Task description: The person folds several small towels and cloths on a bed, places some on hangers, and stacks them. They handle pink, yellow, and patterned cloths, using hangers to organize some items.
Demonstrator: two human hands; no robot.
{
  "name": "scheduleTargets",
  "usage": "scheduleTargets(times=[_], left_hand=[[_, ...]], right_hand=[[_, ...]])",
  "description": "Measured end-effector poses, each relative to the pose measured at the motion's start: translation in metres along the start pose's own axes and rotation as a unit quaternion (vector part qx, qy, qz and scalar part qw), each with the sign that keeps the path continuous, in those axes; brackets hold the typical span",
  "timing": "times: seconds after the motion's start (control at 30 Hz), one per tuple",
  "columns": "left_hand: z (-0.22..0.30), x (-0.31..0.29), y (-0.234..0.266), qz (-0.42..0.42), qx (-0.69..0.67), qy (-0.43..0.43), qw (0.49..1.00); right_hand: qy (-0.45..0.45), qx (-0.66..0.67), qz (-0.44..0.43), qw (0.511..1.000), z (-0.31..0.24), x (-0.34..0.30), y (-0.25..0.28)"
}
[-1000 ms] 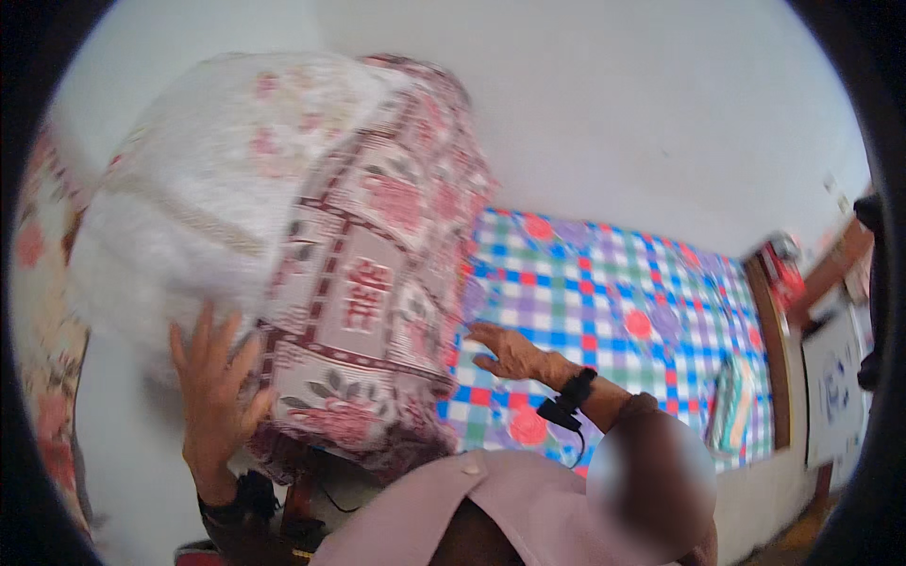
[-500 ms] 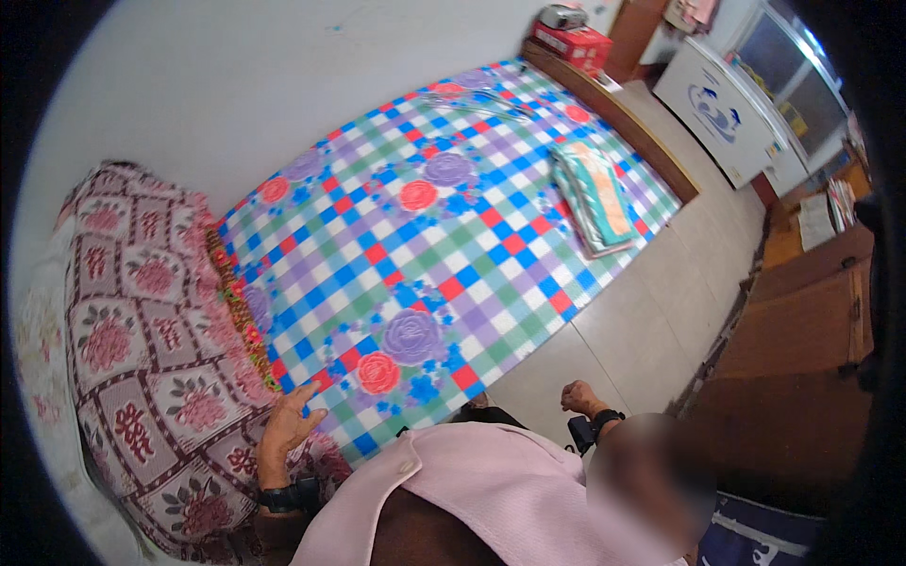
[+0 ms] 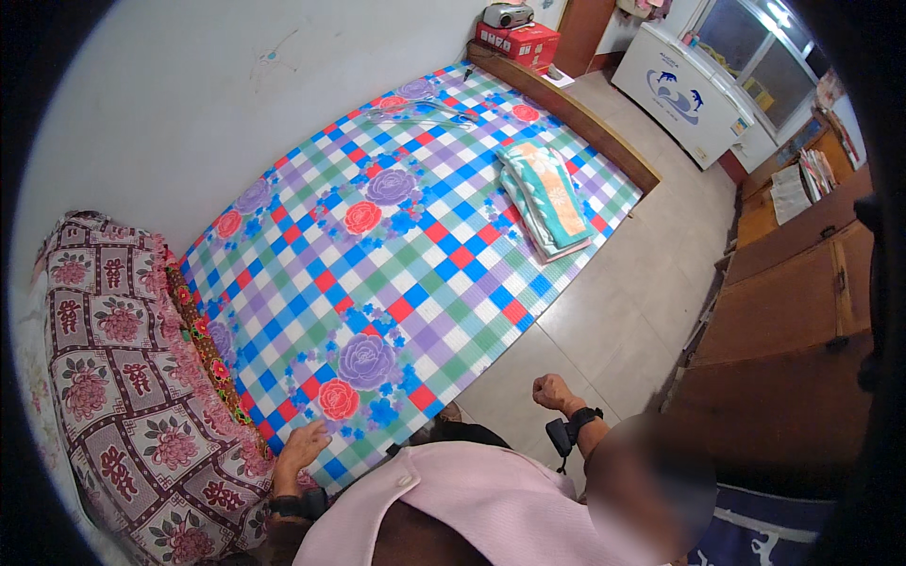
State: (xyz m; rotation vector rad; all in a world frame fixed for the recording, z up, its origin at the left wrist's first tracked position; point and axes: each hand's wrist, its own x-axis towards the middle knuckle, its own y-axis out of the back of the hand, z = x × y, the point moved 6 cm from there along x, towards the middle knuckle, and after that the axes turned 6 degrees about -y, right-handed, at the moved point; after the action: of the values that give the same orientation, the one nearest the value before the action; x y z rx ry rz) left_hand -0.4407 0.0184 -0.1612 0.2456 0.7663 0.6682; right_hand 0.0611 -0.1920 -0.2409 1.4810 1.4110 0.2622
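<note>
My left hand (image 3: pixel 303 445) is over the near edge of the bed, beside the patterned cover at the left. Its fingers are loosely stretched out and hold nothing; whether they touch the bed I cannot tell. A checked mat (image 3: pixel 444 325) with printed roses covers the bed. Above the floor, to the right of the bed, my right hand (image 3: pixel 557 392) is curled into a loose fist, with nothing showing in it. Folded green, white and peach bedding (image 3: pixel 545 198) lies near the bed's right side. A dark band with a small device sits on each wrist.
A maroon-and-pink flowered cover (image 3: pixel 123 368) is heaped at the left. Along the right stands a brown wooden cabinet (image 3: pixel 783 311), with tiled floor (image 3: pixel 604 311) between it and the bed. A wooden bed board (image 3: pixel 576 118), red box (image 3: pixel 519 42) and white chest freezer (image 3: pixel 679 94) are farther off.
The view has shifted, so the bed and bedding sit farther left and more of the freezer shows. My left hand's fingers have straightened and lie closer together. My right hand stays curled.
</note>
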Motion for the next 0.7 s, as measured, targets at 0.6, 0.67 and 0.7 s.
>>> scheduleTargets(times=[0.6, 0.67, 0.7], left_hand=[[0.011, 0.187, -0.086, -0.035, 0.153, -0.142, 0.977], [0.047, 0.22, -0.097, -0.05, 0.187, -0.117, 0.974], [0.069, 0.233, -0.1, -0.017, 0.182, -0.137, 0.973]], right_hand=[[-0.255, 0.205, -0.066, 0.943, 0.108, -0.149, -0.012], [-0.206, 0.151, -0.045, 0.966, 0.117, -0.103, -0.007], [-0.163, 0.138, -0.016, 0.977, 0.118, -0.08, 0.001]])
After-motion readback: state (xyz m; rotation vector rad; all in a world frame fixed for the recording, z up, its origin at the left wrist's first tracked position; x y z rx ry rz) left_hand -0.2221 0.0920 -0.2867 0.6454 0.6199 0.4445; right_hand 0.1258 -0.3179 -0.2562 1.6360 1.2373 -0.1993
